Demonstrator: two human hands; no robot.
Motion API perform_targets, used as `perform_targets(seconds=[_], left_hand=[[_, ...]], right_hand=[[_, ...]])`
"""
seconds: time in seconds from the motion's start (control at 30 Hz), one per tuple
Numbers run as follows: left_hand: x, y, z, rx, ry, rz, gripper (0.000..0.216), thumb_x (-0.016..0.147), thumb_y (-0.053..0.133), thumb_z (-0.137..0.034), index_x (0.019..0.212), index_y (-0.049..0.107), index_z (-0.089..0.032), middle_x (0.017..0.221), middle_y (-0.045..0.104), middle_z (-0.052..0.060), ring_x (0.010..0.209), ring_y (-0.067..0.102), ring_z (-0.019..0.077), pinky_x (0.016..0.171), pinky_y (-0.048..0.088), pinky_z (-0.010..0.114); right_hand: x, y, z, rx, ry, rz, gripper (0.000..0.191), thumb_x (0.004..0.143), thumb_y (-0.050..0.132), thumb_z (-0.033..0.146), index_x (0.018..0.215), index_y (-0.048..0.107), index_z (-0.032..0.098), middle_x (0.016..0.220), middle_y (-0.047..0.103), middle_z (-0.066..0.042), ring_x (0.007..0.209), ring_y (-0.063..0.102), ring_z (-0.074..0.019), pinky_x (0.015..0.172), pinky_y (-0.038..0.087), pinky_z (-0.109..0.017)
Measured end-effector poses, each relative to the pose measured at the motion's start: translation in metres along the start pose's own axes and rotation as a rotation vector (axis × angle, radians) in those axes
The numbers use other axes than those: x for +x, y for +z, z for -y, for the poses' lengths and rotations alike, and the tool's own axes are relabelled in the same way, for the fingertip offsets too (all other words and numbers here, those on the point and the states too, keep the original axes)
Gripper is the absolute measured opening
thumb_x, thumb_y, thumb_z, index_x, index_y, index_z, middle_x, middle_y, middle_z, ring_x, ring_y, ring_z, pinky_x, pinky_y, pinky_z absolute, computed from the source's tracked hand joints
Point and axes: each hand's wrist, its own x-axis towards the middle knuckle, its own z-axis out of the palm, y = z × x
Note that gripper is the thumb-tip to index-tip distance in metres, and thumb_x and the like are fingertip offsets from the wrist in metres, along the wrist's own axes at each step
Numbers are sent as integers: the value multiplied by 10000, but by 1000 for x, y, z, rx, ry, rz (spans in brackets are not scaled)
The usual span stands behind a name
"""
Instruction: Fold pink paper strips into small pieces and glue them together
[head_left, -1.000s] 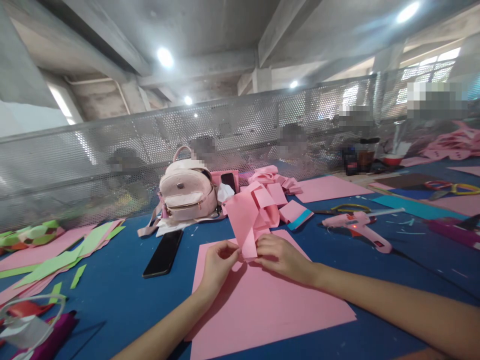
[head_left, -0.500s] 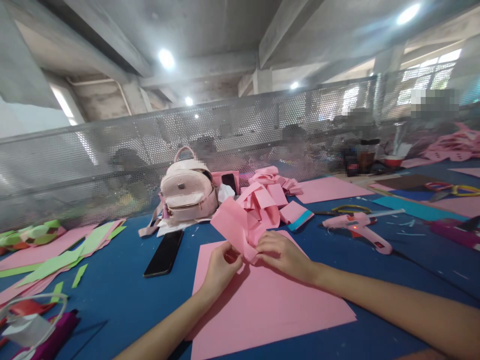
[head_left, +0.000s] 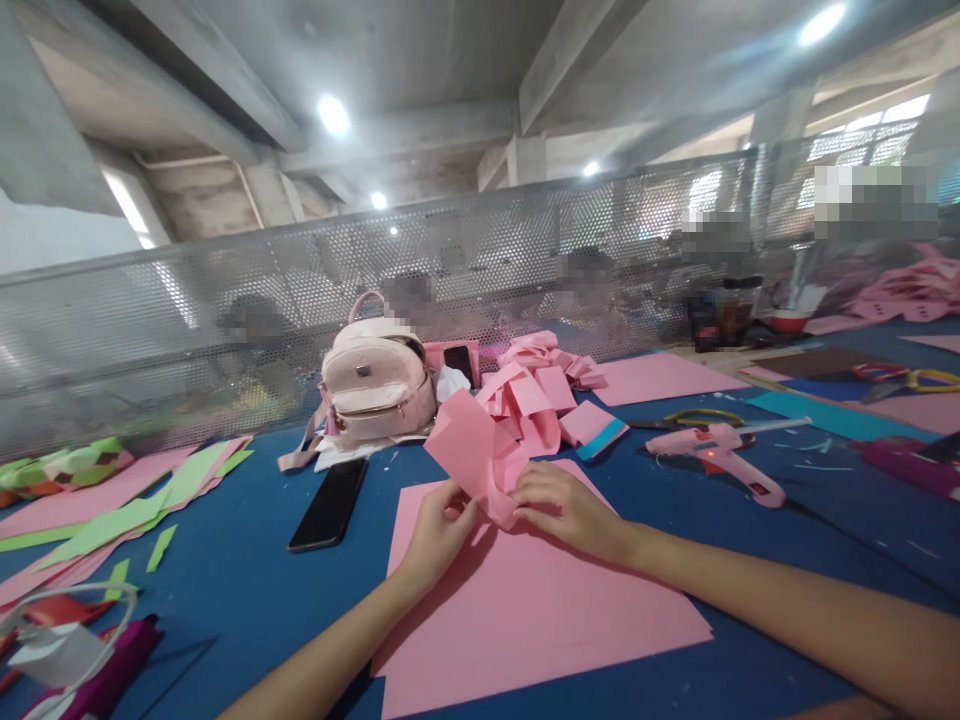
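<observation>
Taking the folded paper point(head_left: 465, 440) as the centre of the clock, it stands propped between both hands over the pink sheets point(head_left: 540, 620) at six o'clock. The right hand point(head_left: 566, 510), at four o'clock, grasps its lower right edge with bent fingers. The left hand point(head_left: 442, 525), between seven and eight, has thumb and forefinger curled together at the lower left; whether they pinch paper or only touch it, I cannot tell.

The tall flap leans toward eleven o'clock, so uneven pressure from the hands could set a crooked crease or let the fold spring open. At one o'clock the pile of strips point(head_left: 525, 390) sits close behind, and a loose end could snag the flap. The sheets underneath are not squared up, and could slide under pressing fingers.

At three o'clock lies the glue gun point(head_left: 712, 455), its red light lit, so probably hot. A careless sweep of the right arm could meet its tip or drag its cord point(head_left: 832, 530).
</observation>
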Motion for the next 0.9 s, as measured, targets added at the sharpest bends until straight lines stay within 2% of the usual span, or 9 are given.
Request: perform_targets(seconds=[0.2, 0.37, 0.57, 0.9], left_hand=[[-2, -1, -4, 128, 76, -30, 138, 828, 579, -240, 706, 615, -186, 692, 641, 9, 653, 532, 159, 629, 376, 260], [-2, 1, -2, 174, 101, -19, 119, 816, 584, -218, 704, 606, -185, 679, 634, 0, 646, 525, 155, 622, 365, 256], [-4, -1, -3, 168, 146, 25, 123, 843, 558, -203, 735, 613, -178, 728, 654, 3, 682, 538, 152, 657, 384, 251], [-4, -4, -5, 122, 192, 68, 118, 834, 551, -143, 745, 622, -172, 760, 670, 6, 719, 565, 154, 692, 399, 243]], right_hand=[[1, -1, 4, 40, -5, -11, 356, 997, 540, 440, 870, 753, 185, 832, 688, -69, 821, 612, -196, 744, 463, -316], [1, 0, 2, 32, -33, -26, 346, 1006, 533, 416, 869, 754, 187, 838, 693, -69, 825, 615, -191, 748, 459, -309], [-1, 2, -1, 4, -53, -28, 316, 1002, 551, 385, 871, 761, 189, 833, 696, -60, 832, 607, -192, 764, 444, -315], [1, 0, -1, 51, 8, -27, 326, 992, 553, 422, 874, 765, 205, 837, 704, -61, 836, 608, -204, 775, 460, -332]])
